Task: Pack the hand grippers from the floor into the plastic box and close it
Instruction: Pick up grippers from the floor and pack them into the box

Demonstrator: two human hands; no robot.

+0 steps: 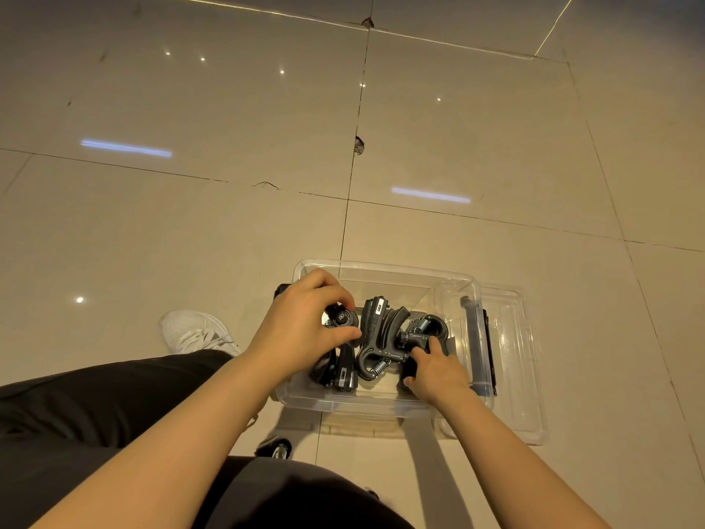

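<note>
A clear plastic box (385,271) stands on the tiled floor in front of me, with several black hand grippers with steel springs (381,337) lying inside. My left hand (305,330) is inside the box at its left side, fingers curled round the round knob end of one black gripper (341,318). My right hand (433,370) reaches in at the right, its fingers pinching the black block of another gripper (414,337). The clear lid (511,360) lies on the floor against the box's right side.
The box has black latches on its left (281,290) and right (490,357) ends. My white shoe (194,332) and dark trouser legs are to the left and below. A small dark object (274,448) lies on the floor near my knee.
</note>
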